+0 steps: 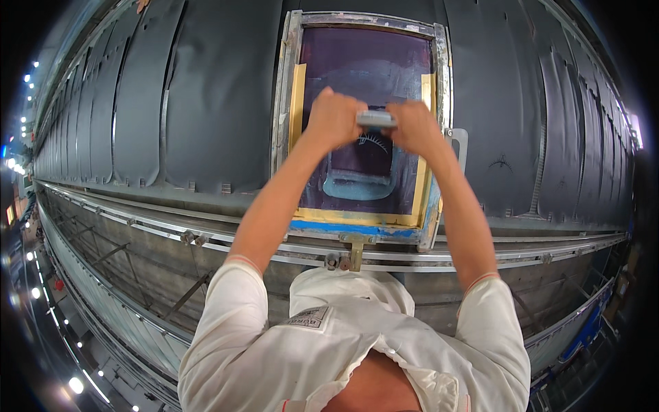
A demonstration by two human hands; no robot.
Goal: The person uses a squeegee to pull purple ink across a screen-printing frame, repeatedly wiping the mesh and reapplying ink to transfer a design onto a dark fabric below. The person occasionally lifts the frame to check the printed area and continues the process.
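A screen-printing frame (284,103) with purple mesh (367,49) lies in front of me, its inner edges lined with yellow tape (298,103). My left hand (335,120) and my right hand (414,127) are closed on the two ends of a grey squeegee (377,119), held crosswise over the mesh. The hands are slightly blurred, and the squeegee's lower edge is hard to make out. Just below it shows a pale curved design (373,142) with short rays. Wet-looking light blue ink (360,189) forms a band on the mesh nearer to me.
Dark sheets (223,89) lie side by side along a long table, left and right of the frame. One sheet at right bears a small dark print (501,163). A metal rail (508,259) runs along the near edge, where a bracket (356,251) meets the frame.
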